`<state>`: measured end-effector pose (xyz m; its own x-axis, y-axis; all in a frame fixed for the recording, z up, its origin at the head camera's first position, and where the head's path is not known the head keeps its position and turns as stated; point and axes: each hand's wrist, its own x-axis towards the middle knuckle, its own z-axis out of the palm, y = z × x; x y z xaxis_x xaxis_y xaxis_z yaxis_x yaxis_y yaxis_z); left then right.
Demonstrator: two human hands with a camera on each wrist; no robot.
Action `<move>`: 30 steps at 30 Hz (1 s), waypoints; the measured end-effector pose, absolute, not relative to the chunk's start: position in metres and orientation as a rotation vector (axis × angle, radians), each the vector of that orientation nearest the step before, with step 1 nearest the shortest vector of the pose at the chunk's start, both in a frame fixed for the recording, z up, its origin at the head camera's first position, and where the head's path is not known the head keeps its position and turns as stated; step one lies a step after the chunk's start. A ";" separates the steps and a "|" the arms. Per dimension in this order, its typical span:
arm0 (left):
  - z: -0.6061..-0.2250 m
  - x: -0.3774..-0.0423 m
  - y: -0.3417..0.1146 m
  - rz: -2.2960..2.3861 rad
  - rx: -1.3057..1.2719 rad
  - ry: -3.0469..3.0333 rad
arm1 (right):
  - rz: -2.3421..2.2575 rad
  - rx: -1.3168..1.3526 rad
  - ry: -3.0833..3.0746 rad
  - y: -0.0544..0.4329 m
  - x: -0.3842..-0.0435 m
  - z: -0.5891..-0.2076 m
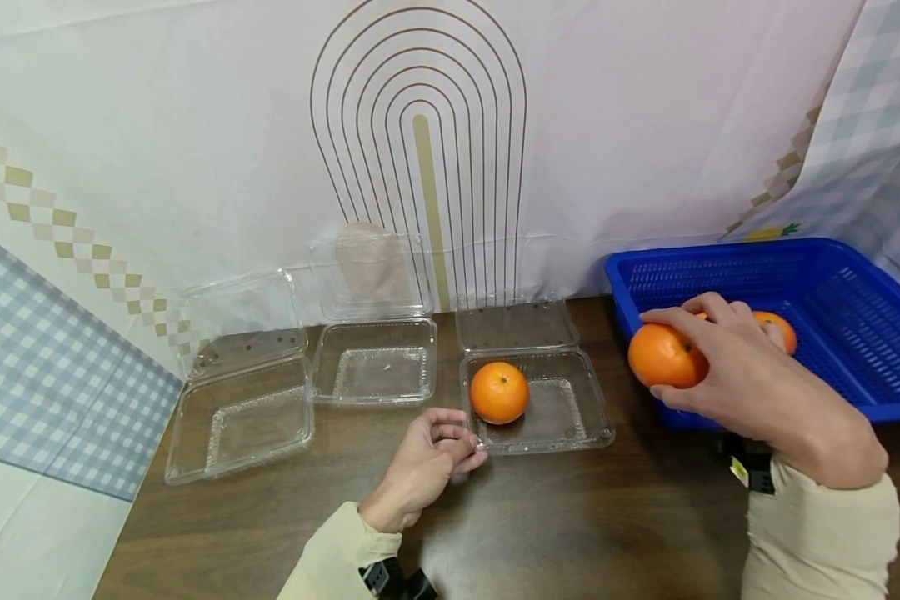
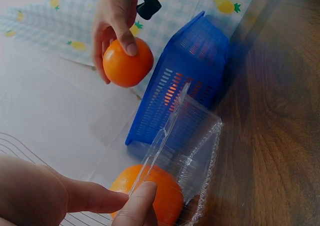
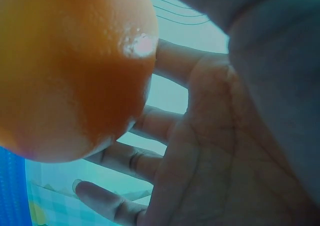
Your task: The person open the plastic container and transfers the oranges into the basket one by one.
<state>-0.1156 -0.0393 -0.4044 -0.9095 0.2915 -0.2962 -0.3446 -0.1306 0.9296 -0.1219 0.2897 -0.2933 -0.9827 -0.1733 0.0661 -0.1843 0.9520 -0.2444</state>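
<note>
In the head view my right hand (image 1: pixel 750 367) grips an orange (image 1: pixel 667 356) above the left rim of the blue basket (image 1: pixel 862 408). That same orange (image 3: pixel 75 71) fills much of the right wrist view, with the fingers curled along its side. My left hand (image 1: pixel 427 467) pinches the front left corner of the rightmost clear plastic box (image 1: pixel 547 437), its thumb and forefinger on the rim in the left wrist view. Another orange (image 1: pixel 499 392) sits in the left half of that box. Partly behind my right hand, more orange fruit (image 1: pixel 778 332) lies in the basket.
Two other clear boxes stand to the left, the middle box (image 1: pixel 375 392) and the leftmost box (image 1: pixel 240 454), both with raised lids. A patterned cloth (image 1: pixel 195 150) hangs behind them. The brown wooden tabletop (image 1: pixel 570 533) runs along the front.
</note>
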 end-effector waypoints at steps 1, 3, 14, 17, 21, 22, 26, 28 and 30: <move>-0.405 -0.116 -0.039 2.089 -0.058 1.733 | 0.385 0.282 -3.050 0.290 -0.122 -0.294; -0.405 -0.116 -0.039 2.091 -0.057 1.731 | 0.384 0.295 -3.029 0.291 -0.121 -0.294; -0.404 -0.115 -0.039 2.087 -0.054 1.735 | 0.432 0.245 -3.014 0.295 -0.121 -0.295; -0.404 -0.115 -0.040 2.088 -0.056 1.733 | 0.428 0.237 -3.020 0.296 -0.121 -0.295; -0.404 -0.115 -0.039 2.088 -0.056 1.733 | 0.419 0.227 -3.016 0.299 -0.120 -0.295; -0.404 -0.115 -0.039 2.089 -0.056 1.732 | 0.416 0.226 -3.014 0.300 -0.120 -0.295; -0.404 -0.115 -0.039 2.088 -0.056 1.733 | 0.410 0.223 -3.016 0.304 -0.120 -0.295; -0.404 -0.115 -0.039 2.086 -0.054 1.735 | 0.409 0.221 -3.018 0.305 -0.120 -0.295; -0.404 -0.115 -0.040 2.084 -0.051 1.737 | 0.412 0.214 -3.023 0.306 -0.119 -0.295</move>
